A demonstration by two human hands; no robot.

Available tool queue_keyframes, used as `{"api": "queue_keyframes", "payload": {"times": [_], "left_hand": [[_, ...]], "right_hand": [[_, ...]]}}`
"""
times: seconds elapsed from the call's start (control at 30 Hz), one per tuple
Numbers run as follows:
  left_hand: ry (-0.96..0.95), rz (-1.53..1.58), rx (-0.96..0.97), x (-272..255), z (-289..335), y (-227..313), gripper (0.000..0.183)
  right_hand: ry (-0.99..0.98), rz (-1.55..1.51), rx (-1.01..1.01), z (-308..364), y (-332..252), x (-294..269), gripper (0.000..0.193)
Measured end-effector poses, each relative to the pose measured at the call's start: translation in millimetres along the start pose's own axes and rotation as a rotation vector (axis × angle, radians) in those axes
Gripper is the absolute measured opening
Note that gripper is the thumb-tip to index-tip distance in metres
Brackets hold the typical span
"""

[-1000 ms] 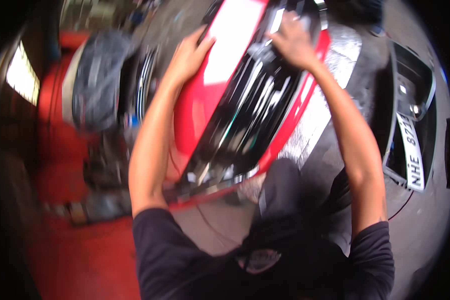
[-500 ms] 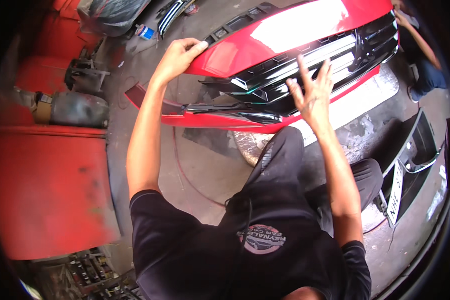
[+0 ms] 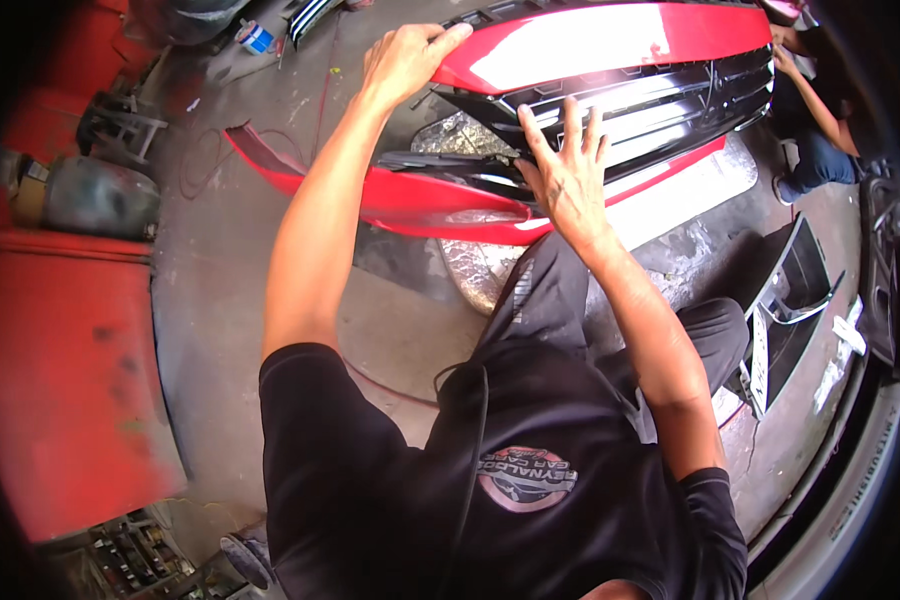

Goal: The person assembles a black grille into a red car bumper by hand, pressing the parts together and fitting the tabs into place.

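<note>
**Bumper drawn closer, both hands on it**

Since half a second ago the glossy red car bumper with its black slatted grille [image 3: 610, 90] has come nearer and sits higher in view, above the concrete floor [image 3: 220, 260]. The left hand [image 3: 402, 58] curls over its upper red edge, fingers closed on it. The right hand [image 3: 568, 170] lies flat, fingers spread, on the grille's lower slats. A grey gas cylinder [image 3: 95, 198] lies at left.

Both hands, left hand [image 3: 402, 62] and right hand [image 3: 567, 172], on red bumper [image 3: 610, 40]
</note>
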State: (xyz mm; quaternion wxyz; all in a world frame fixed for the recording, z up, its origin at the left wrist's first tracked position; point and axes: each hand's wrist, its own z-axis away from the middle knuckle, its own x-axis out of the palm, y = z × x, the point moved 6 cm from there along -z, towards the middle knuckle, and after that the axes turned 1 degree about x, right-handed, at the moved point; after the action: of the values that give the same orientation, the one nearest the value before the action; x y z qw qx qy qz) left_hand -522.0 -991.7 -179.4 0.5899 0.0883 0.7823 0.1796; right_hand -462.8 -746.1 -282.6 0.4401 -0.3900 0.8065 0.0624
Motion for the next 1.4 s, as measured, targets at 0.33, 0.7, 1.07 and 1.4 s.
{"api": "queue_keyframes", "payload": {"times": [0.33,0.7,1.07,1.4], "left_hand": [[0.002,0.112,-0.034,-18.5,13.6,17.0,0.057],[0.087,0.244,0.061,0.0,4.8,2.9,0.057],[0.068,0.271,0.008,4.8,7.7,-6.4,0.056],[0.069,0.265,0.002,-0.1,9.7,-7.6,0.055]], "right_hand": [[0.035,0.092,-0.025,-6.4,-4.8,10.4,0.079],[0.01,0.177,-0.186,-10.1,7.9,19.1,0.08],[0.004,0.216,-0.274,-15.2,3.1,16.6,0.081],[-0.015,0.244,-0.252,-16.2,-6.7,26.7,0.077]]}}
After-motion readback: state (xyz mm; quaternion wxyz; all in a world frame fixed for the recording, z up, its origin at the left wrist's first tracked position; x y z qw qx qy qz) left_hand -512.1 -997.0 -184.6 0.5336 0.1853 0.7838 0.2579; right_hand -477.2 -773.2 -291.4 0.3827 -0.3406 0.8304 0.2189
